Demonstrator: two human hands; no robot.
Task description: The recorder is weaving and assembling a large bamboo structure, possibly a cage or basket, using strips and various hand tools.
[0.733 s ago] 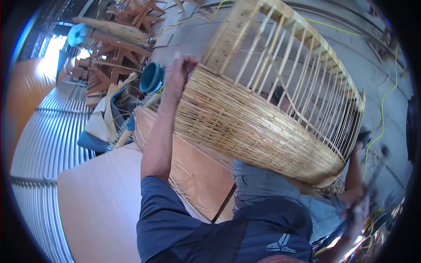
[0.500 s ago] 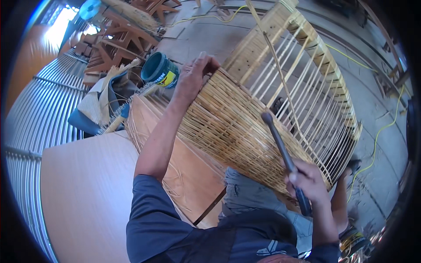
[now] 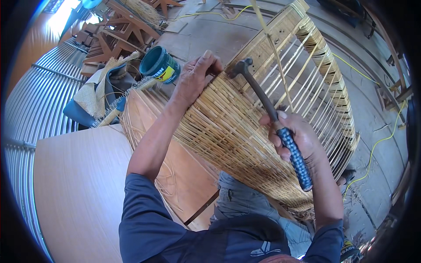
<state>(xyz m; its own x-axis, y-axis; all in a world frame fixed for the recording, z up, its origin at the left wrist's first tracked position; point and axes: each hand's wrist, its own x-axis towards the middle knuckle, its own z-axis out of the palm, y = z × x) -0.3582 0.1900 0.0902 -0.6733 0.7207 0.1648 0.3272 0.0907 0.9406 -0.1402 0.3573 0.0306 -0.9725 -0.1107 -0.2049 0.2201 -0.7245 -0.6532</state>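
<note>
A woven rattan frame (image 3: 230, 136) lies across my lap, with dense weaving on the near side and open canes with a wrapped rail on the far side. My left hand (image 3: 195, 76) has its fingers wrapped round the frame's upper left edge. My right hand (image 3: 294, 138) holds a hammer (image 3: 258, 87) by its dark, patterned handle; the head is at the weave's top edge, just right of my left fingertips. A long loose strand (image 3: 274, 52) crosses the open canes.
A teal bucket (image 3: 151, 65) stands beside stacked wooden chair parts (image 3: 109, 37). Rolled webbing (image 3: 94, 96) lies at the left, near curved wood panels (image 3: 79, 175) and a ribbed metal sheet (image 3: 22, 109). A yellow cord (image 3: 377, 142) runs over the floor at the right.
My right hand has swung the hammer up from the lower right to the top edge of the weave. My left hand has shifted slightly right on the frame, which has tilted a little.
</note>
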